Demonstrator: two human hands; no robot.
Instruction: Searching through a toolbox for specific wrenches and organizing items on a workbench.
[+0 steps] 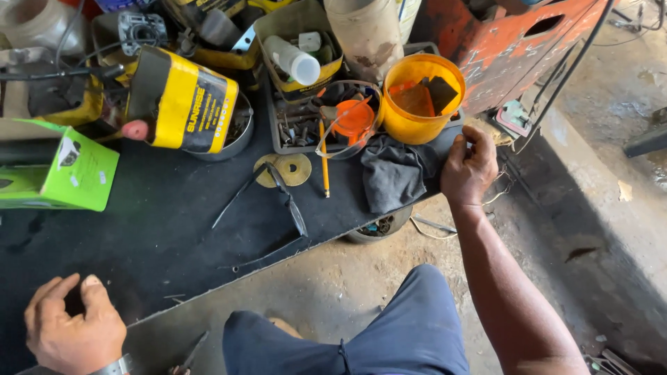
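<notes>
At the right edge of the black surface (174, 229), the right hand (469, 170) rests with its fingers curled over the corner, touching the surface just beside a crumpled dark grey cloth (394, 173); its grip is narrow and I cannot tell whether anything small sits inside it. Just beyond that hand stands an orange-yellow bucket (422, 97) with dark scraps in it. Down at the near left, the left hand (73, 326) lies on the surface edge with fingers loosely bent, thumb raised, its grip half closed and holding nothing that shows. Between the two hands, near the middle of the surface, a pair of dark-framed glasses (278, 191) lies over two brass-coloured discs (293, 169), and a yellow pencil (324, 163) lies just to their right, pointing away. Further back, a grey tray (295, 125) holds bolts and an orange cap (353, 118). To the far left sits a yellow and black can (184, 101) tipped on its side in a metal bowl, and a green box (66, 173) lies at the left edge. The person's knees in blue trousers (361, 333) show at the near side.
</notes>
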